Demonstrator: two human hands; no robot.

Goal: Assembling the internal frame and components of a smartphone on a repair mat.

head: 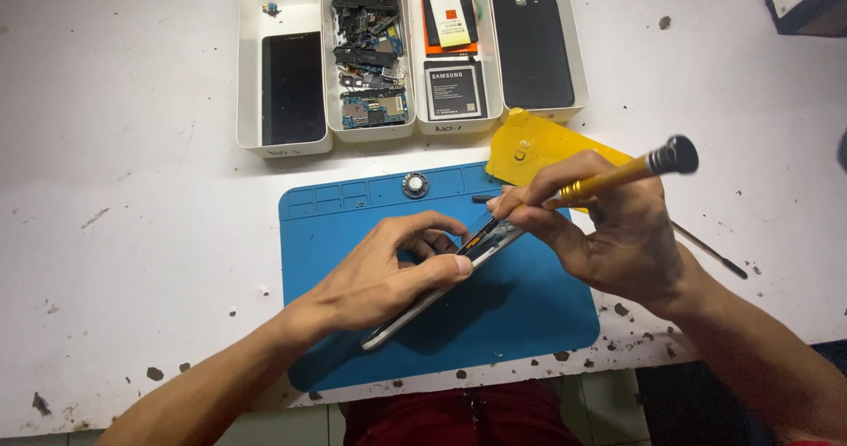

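Observation:
My left hand (388,269) grips a thin phone body (438,285), tilted up on its edge above the blue work mat (529,314). My right hand (609,234) holds a yellow-handled screwdriver (618,174) with a black knurled cap. Its tip rests on the phone's upper end, near my left fingertips.
Four white trays stand at the back: one with a dark phone screen (294,89), one with circuit boards and small parts (369,53), one with batteries (454,89), one with a black back cover (532,44). A yellow plastic sheet (529,150), a round part (416,184) and a thin metal tool (710,252) lie nearby.

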